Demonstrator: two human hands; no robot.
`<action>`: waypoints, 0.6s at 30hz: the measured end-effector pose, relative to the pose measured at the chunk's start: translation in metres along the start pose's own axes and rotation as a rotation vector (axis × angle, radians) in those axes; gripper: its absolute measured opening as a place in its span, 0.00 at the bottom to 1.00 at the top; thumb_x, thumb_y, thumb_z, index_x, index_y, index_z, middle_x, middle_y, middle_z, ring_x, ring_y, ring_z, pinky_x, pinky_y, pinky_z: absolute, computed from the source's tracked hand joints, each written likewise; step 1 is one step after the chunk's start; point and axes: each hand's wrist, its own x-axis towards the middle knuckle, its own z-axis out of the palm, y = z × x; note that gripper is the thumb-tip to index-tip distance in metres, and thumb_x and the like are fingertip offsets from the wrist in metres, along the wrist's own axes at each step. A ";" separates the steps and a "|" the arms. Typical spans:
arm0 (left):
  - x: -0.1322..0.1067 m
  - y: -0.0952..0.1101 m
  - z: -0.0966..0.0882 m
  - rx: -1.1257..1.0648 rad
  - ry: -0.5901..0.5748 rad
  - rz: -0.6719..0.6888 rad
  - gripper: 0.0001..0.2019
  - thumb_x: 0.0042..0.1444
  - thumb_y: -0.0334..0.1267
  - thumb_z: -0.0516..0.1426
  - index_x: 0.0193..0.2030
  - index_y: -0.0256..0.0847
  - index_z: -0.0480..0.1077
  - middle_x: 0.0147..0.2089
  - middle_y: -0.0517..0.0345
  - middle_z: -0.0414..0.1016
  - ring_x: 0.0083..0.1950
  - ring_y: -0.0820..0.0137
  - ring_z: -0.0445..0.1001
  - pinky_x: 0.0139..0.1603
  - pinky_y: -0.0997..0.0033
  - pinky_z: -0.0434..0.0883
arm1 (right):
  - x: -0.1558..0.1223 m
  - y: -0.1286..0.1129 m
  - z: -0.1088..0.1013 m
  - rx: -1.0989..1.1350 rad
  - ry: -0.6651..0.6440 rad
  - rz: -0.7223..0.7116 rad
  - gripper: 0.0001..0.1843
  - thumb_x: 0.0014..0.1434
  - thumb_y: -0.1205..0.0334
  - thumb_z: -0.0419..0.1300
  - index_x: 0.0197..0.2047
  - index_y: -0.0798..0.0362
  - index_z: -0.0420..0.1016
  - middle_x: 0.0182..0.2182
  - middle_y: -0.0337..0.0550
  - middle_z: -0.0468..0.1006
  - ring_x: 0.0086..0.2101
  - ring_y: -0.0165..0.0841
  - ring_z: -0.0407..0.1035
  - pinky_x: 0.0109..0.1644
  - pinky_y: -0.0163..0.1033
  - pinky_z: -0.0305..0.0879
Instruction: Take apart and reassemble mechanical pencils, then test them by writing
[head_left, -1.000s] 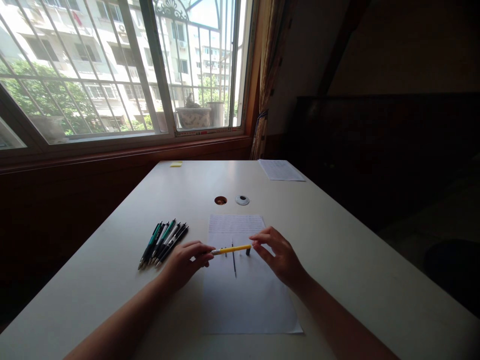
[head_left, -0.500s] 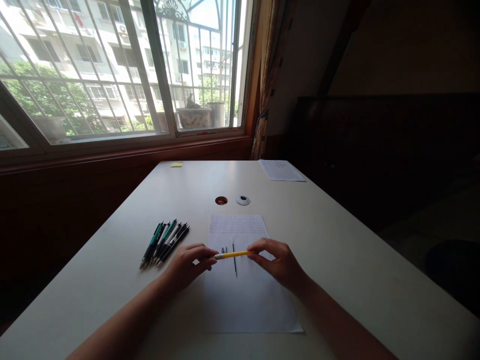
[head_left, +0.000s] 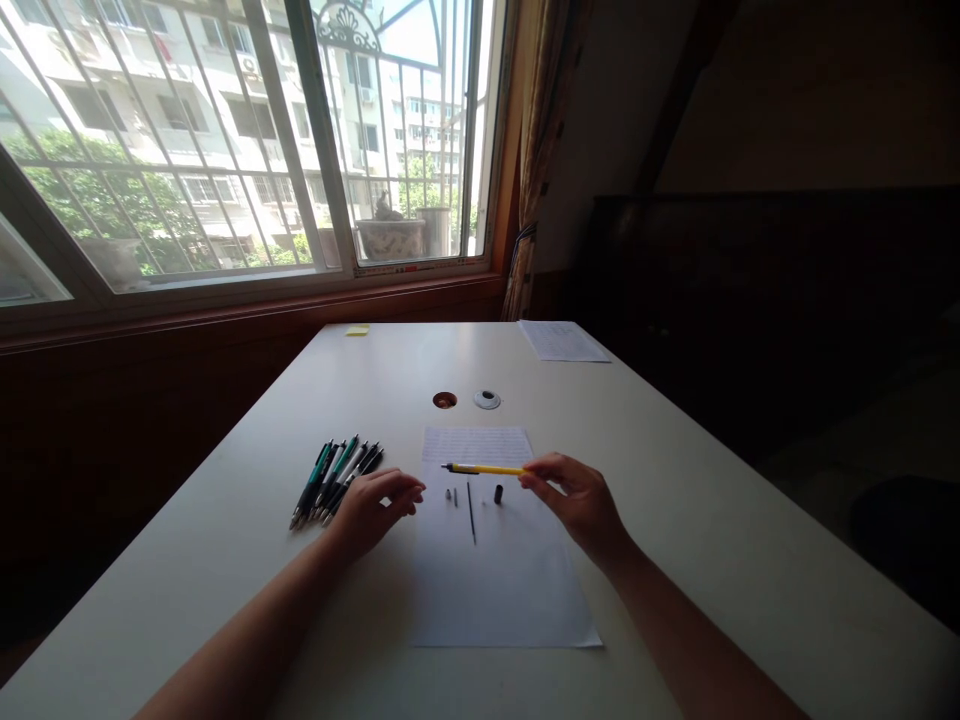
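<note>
My right hand (head_left: pixel 574 495) pinches one end of a yellow pen barrel (head_left: pixel 491 469), which is raised level above the paper with its dark clicker end pointing left. My left hand (head_left: pixel 379 508) holds nothing; its fingers and thumb are slightly apart beside the paper's left edge. Under the barrel, a sheet of paper (head_left: pixel 499 595) bears a thin dark ink refill (head_left: pixel 471 515), a black rubber grip (head_left: pixel 499 494), a small metal pen tip (head_left: pixel 448 494) and what looks like a spring (head_left: pixel 455 497). A tiny pale speck between refill and grip is too small to name.
Several click pens (head_left: pixel 334 480), green, white and black, lie piled left of the paper. Farther back are a cable hole (head_left: pixel 445 400), its round cover (head_left: pixel 487 399), yellow sticky notes (head_left: pixel 358 330) and printed sheets (head_left: pixel 564 341). The white table (head_left: pixel 675 560) ends before a barred window.
My left hand has let go of the pen barrel and drawn back left. My right hand has lifted the barrel slightly farther away and right, uncovering the small parts on the paper.
</note>
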 end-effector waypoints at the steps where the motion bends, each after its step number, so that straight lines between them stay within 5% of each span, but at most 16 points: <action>1: 0.001 0.000 -0.001 0.006 0.012 0.001 0.08 0.65 0.37 0.56 0.41 0.35 0.75 0.33 0.53 0.77 0.29 0.74 0.77 0.31 0.76 0.76 | 0.000 0.000 -0.002 -0.004 0.009 0.005 0.09 0.61 0.55 0.64 0.40 0.51 0.78 0.36 0.45 0.81 0.35 0.38 0.77 0.44 0.46 0.78; 10: 0.001 -0.014 0.000 0.099 -0.012 -0.013 0.10 0.65 0.39 0.54 0.45 0.38 0.75 0.38 0.52 0.78 0.35 0.71 0.78 0.36 0.74 0.77 | 0.003 -0.003 -0.031 -0.339 0.133 -0.126 0.06 0.62 0.58 0.62 0.42 0.49 0.77 0.36 0.42 0.80 0.34 0.36 0.76 0.42 0.44 0.76; 18: -0.002 -0.025 0.003 0.352 -0.170 0.083 0.16 0.64 0.39 0.56 0.57 0.43 0.70 0.53 0.47 0.73 0.55 0.60 0.71 0.55 0.56 0.72 | -0.011 -0.003 -0.045 -0.574 -0.095 -0.340 0.05 0.65 0.65 0.58 0.43 0.50 0.75 0.34 0.44 0.79 0.35 0.36 0.74 0.39 0.43 0.73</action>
